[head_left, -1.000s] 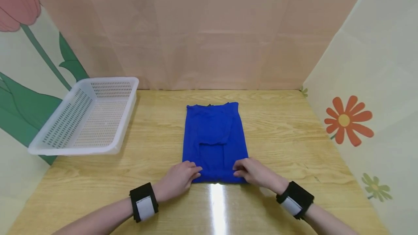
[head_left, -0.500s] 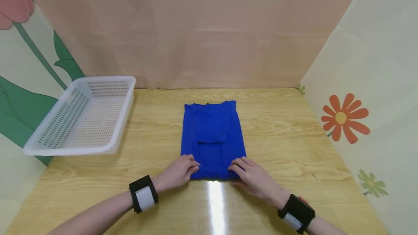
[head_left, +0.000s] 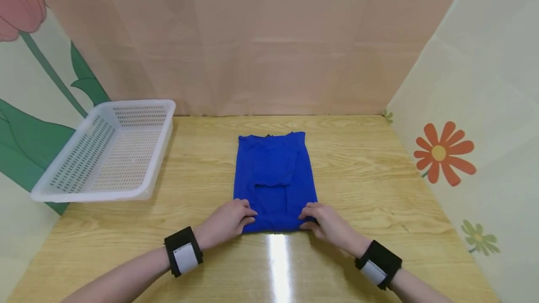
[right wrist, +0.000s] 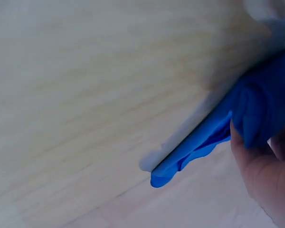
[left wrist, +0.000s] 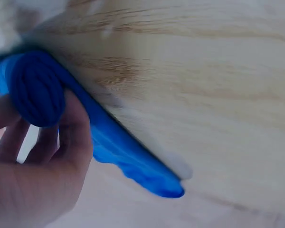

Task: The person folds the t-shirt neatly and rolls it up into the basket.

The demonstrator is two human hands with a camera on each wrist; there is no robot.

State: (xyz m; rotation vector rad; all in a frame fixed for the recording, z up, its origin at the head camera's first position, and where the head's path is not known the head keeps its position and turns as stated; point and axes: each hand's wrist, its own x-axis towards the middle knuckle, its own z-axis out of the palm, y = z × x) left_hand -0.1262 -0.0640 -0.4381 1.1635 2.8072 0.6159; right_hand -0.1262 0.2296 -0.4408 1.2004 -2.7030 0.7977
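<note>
A blue garment (head_left: 271, 167), folded into a long panel, lies on the wooden table with its near end rolled up. My left hand (head_left: 227, 221) pinches the left end of that roll between thumb and fingers. In the left wrist view the roll's end (left wrist: 37, 89) shows as a coiled spiral, held by the left hand (left wrist: 42, 175). At the opposite end, my right hand (head_left: 330, 226) grips the roll with curled fingers. The right wrist view shows the same bunched roll (right wrist: 256, 111) at the right hand (right wrist: 270, 175), with the flat part of the cloth running beyond it.
A white plastic basket (head_left: 153, 172) with slotted sides stands at the left of the wooden table (head_left: 366, 167). A pinkish cloth backdrop (head_left: 278, 60) rises behind the table's far edge. A flower-print sheet (head_left: 497, 106) borders the right side.
Half a second ago the right hand's fingers lay spread over the roll; now they pinch its right end again. The left hand keeps its hold, and the near edge looks slightly smoother.
</note>
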